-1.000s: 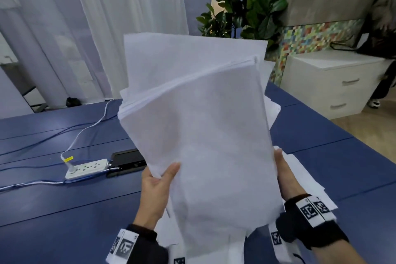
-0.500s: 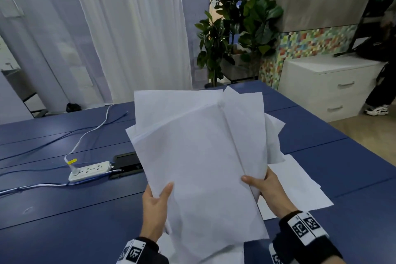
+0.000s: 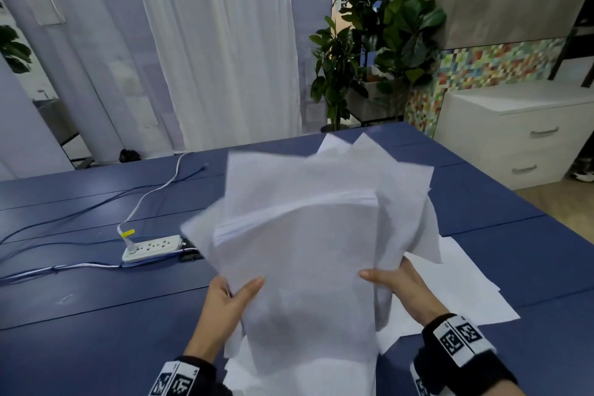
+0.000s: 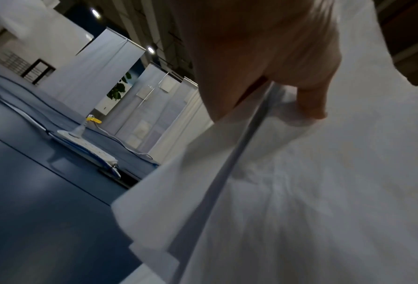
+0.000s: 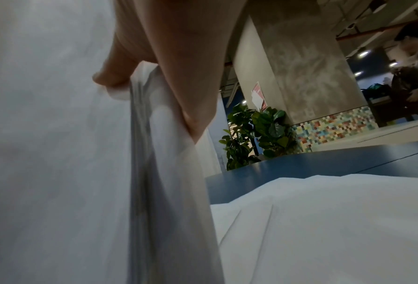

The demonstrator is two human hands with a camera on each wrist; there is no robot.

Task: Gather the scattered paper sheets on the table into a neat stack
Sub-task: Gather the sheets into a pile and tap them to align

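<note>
Loosely fanned white paper sheets (image 3: 308, 267), corners misaligned, gripped by both hands.

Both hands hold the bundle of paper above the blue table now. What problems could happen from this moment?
1. The paper bundle is fanned, with corners sticking out at different angles; held only at its sides by the left hand and right hand, loose sheets may slide out.
2. Tapping it now could bend those corners.
3. The sheets on the table lie under the bundle and could be forgotten or pushed away.
</note>
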